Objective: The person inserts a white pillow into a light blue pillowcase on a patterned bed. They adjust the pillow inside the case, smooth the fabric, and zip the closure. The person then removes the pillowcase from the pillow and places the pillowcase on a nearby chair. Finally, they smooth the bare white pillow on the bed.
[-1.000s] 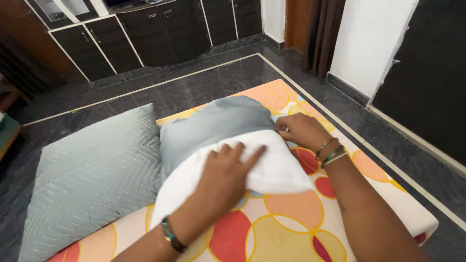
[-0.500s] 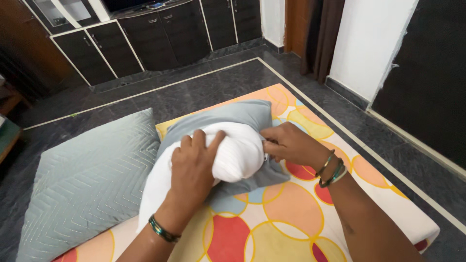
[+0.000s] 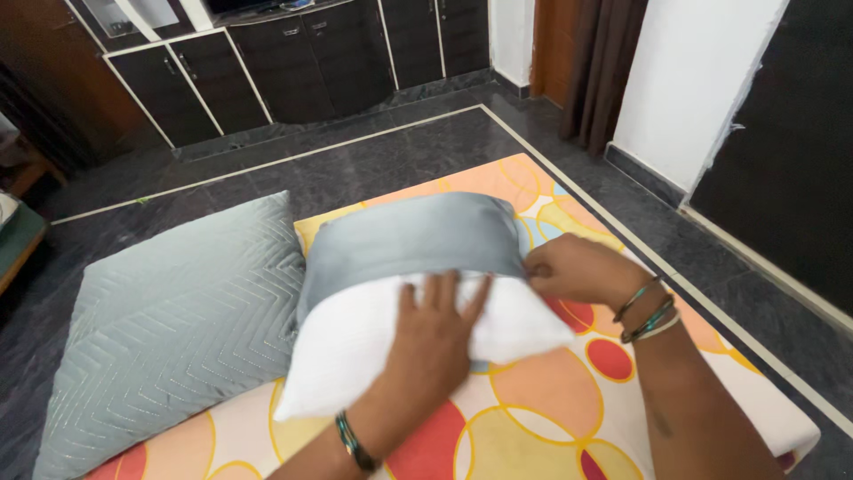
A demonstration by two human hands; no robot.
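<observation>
A white pillow (image 3: pixel 355 342) lies on a mattress (image 3: pixel 533 418) patterned with coloured circles, its far half inside a plain grey cover (image 3: pixel 409 236). My left hand (image 3: pixel 435 333) presses flat on the white pillow near the cover's open edge, fingers spread. My right hand (image 3: pixel 573 267) pinches the right corner of the grey cover's opening. Both wrists wear bangles.
A larger grey cushion (image 3: pixel 178 311) with a zigzag quilted pattern lies to the left, half on the dark tiled floor (image 3: pixel 373 160). Dark cabinets (image 3: pixel 293 53) line the far wall. A white wall, brown curtain (image 3: pixel 604 62) and dark panel stand to the right.
The pillow was bunched up under my left hand half a second ago; now it lies flattened with the hand pressing on it. My right hand moved slightly right along the cover's edge.
</observation>
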